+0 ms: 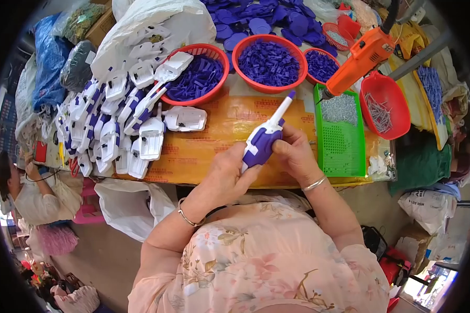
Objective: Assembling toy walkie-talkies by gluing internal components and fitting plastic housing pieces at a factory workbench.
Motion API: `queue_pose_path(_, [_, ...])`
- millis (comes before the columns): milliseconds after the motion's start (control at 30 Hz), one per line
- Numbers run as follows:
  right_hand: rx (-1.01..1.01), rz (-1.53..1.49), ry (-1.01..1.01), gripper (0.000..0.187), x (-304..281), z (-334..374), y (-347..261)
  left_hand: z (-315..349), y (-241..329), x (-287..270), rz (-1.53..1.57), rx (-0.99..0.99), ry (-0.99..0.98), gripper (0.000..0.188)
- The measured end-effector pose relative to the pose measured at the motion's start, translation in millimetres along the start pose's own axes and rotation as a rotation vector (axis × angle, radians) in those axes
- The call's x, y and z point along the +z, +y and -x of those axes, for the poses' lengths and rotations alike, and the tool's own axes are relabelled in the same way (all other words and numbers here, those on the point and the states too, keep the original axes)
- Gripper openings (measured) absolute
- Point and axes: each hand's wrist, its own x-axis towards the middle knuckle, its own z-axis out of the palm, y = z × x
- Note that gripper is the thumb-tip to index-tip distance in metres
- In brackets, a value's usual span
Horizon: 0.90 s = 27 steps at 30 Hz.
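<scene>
Between my hands, over the front of the table, is a purple-and-white plastic piece (pixel 263 142) with a long white shaft and a purple tip, tilted up toward the far right. My left hand (pixel 225 168) is closed round its lower left end. My right hand (pixel 296 152) grips its right side, thumb pressed on the purple body; the other fingers are partly hidden behind it. To the left lies a heap of similar white and purple pieces (pixel 109 136), several with small black parts inside. One white shell (pixel 186 119) lies at the heap's right edge.
Red baskets (pixel 304 70) of purple parts stand behind my hands. An orange electric screwdriver (pixel 357 62) hangs over a green tray (pixel 324 156) of small metal screws. A red basin (pixel 402 96) holds metal pins. Purple discs (pixel 259 26) pile at the back. Another person (pixel 34 195) sits far left.
</scene>
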Motion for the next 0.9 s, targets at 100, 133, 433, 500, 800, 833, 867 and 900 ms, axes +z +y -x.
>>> queue_pose_path(100, [-0.036, -0.019, -0.035, 0.039, -2, -2, 0, -4, 1, -6, -0.137, 0.002, -0.060, 0.024])
queue_pose_path(133, [-0.059, 0.047, -0.031, 0.039, 0, -2, 1, -3, 2, -9, -0.126, -0.004, -0.065, 0.025])
queue_pose_path(433, [0.070, 0.156, 0.022, 0.042, 29, 1, -2, 19, -16, -7, 0.282, 0.027, 0.128, 0.032])
queue_pose_path(500, [0.070, 0.296, 0.031, 0.042, 25, 5, 2, 22, -11, -25, 0.247, 0.050, 0.126, 0.033])
queue_pose_path(800, [-0.179, 0.750, 0.091, 0.020, 11, -5, 13, 12, -42, -231, -1.143, 0.019, 0.924, 0.052])
queue_pose_path(833, [-0.153, 0.798, 0.120, 0.016, 9, -5, 15, 7, -51, -249, -1.273, 0.004, 0.933, 0.051])
queue_pose_path(867, [-0.151, 0.798, 0.134, 0.016, 9, -5, 16, 6, -63, -266, -1.377, -0.075, 0.937, 0.047])
queue_pose_path(900, [-0.166, 0.853, 0.098, 0.012, 10, -6, 16, 9, -72, -275, -1.447, -0.189, 0.889, 0.046])
